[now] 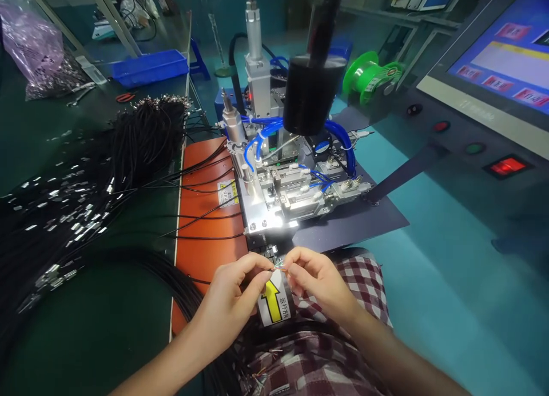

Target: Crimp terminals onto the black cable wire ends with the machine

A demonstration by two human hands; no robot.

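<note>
Wires (280,266) in pinched grip of left hand (235,293) and right hand (321,279), ends hidden.

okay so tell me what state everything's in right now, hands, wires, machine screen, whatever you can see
Left hand: fingertips pinched at the wires
Right hand: fingertips pinched at the wires
Colored wires: exposed, between both hands
Screen: lit
Red switch: glowing
Blue bin: open-topped
Black cables: heaped, loose
</note>
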